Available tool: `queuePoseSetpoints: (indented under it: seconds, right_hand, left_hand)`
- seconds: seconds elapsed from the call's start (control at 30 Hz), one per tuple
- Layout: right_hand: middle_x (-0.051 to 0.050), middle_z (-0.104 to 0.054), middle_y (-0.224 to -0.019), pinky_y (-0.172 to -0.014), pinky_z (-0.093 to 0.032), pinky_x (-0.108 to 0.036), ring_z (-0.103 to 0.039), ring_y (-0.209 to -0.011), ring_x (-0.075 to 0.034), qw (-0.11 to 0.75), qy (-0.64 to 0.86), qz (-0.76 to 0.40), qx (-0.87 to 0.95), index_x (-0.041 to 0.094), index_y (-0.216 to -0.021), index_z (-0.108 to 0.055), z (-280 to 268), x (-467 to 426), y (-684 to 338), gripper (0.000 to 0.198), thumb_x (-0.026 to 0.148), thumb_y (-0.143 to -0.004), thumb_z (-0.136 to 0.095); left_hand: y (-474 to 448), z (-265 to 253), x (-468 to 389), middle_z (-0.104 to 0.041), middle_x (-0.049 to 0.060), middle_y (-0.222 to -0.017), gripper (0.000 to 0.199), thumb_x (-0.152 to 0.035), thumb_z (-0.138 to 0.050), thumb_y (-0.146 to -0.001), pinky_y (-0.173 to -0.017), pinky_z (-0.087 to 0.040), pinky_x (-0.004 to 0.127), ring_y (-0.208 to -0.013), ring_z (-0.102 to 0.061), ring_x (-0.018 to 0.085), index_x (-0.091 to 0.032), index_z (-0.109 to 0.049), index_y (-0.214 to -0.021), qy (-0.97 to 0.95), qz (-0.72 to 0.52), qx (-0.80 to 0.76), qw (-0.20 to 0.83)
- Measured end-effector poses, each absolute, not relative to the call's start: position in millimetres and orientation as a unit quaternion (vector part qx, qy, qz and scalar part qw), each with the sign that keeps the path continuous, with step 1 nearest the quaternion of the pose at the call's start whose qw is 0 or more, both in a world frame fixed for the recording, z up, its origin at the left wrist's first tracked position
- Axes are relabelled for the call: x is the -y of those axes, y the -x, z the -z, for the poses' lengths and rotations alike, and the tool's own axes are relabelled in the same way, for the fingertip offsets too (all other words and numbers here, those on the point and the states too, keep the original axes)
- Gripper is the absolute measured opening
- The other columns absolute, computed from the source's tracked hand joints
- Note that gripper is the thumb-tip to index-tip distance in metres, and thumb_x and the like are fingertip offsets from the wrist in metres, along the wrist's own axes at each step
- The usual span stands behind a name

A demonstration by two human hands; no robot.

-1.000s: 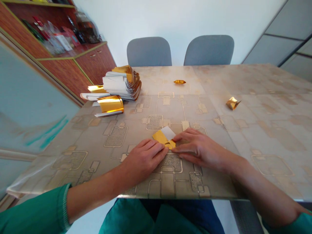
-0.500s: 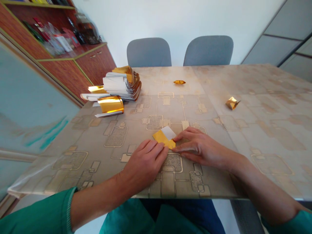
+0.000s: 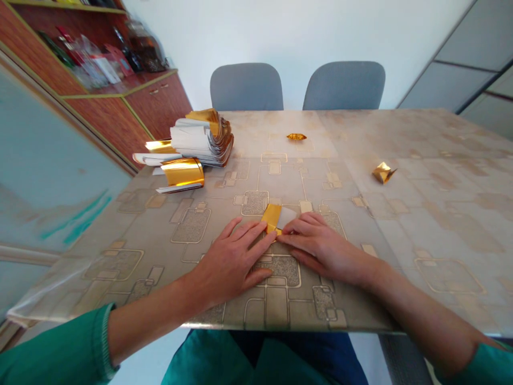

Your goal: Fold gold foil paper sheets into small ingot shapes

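Observation:
A small sheet of gold foil paper (image 3: 272,216) with a pale back lies partly folded on the table in front of me. My left hand (image 3: 238,256) rests flat, fingers stretched out and fingertips pressing its left and lower edges, thumb apart. At its lower right, my right hand (image 3: 320,243) has fingers drawn together on the paper's edge and corner; the fingertips hide part of the fold. A folded gold foil piece (image 3: 383,172) sits farther off to the right, and a slim gold folded piece (image 3: 296,137) lies toward the back.
A thick stack of gold and white paper sheets (image 3: 196,140) lies at the back left, with a curled gold sheet (image 3: 183,172) before it. Two grey chairs (image 3: 246,86) stand behind the patterned table (image 3: 452,214). A wooden cabinet (image 3: 156,109) is at the left.
The foil paper has turned and shifted slightly right. My left hand's fingers have spread and its thumb has moved out. My right hand has come slightly left along the paper's lower edge.

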State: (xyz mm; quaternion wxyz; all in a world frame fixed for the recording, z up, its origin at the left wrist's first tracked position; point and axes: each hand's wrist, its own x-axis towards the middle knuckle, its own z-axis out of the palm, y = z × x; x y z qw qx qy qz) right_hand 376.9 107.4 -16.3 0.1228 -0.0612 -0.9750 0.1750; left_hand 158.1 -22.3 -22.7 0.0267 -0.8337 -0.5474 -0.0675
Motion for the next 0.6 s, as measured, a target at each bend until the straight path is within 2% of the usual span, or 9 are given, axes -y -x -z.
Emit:
queuePoseSetpoints:
  seconds: [0.07, 0.2, 0.4, 0.6]
  right_hand:
    - [-0.009, -0.063, -0.11, -0.095, -0.038, -0.042, -0.052, -0.104, -0.023, 0.124, 0.063, -0.161, 0.977, 0.018, -0.124, -0.063, 16, -106, -376, 0.03, 0.02, -0.096, -0.05]
    - [-0.009, -0.065, -0.108, -0.098, -0.036, -0.042, -0.053, -0.103, -0.022, 0.132, 0.063, -0.129, 0.981, 0.019, -0.118, -0.066, 16, -105, -375, 0.027, 0.023, -0.099, -0.048]
    - [-0.005, -0.07, -0.105, -0.108, -0.025, -0.047, -0.054, -0.105, -0.022, 0.136, 0.07, -0.086, 0.984, 0.023, -0.109, -0.071, 10, -111, -379, 0.021, 0.022, -0.098, -0.053]
    - [-0.005, -0.072, -0.107, -0.106, -0.029, -0.048, -0.056, -0.103, -0.023, 0.134, 0.081, -0.099, 0.983, 0.024, -0.107, -0.072, 5, -115, -382, 0.025, 0.014, -0.094, -0.052]
  left_hand:
    - [-159, 23, 24, -0.05, 0.016, -0.145, 0.065, -0.055, -0.052, -0.094, -0.114, -0.028, 0.055, -0.133, -0.046, 0.031, -0.015, -0.041, -0.145, 0.831, 0.068, 0.552, 0.019]
    - [-161, 22, 24, -0.048, 0.018, -0.146, 0.062, -0.059, -0.051, -0.093, -0.114, -0.027, 0.057, -0.134, -0.045, 0.034, -0.016, -0.049, -0.139, 0.833, 0.049, 0.551, 0.021]
    - [-161, 20, 22, -0.049, 0.019, -0.145, 0.063, -0.061, -0.049, -0.093, -0.113, -0.025, 0.06, -0.134, -0.046, 0.035, -0.016, -0.051, -0.137, 0.837, 0.029, 0.545, 0.035]
    - [-159, 19, 21, -0.051, 0.017, -0.144, 0.061, -0.061, -0.051, -0.093, -0.112, -0.025, 0.061, -0.132, -0.047, 0.034, -0.018, -0.051, -0.136, 0.838, 0.038, 0.543, 0.035]
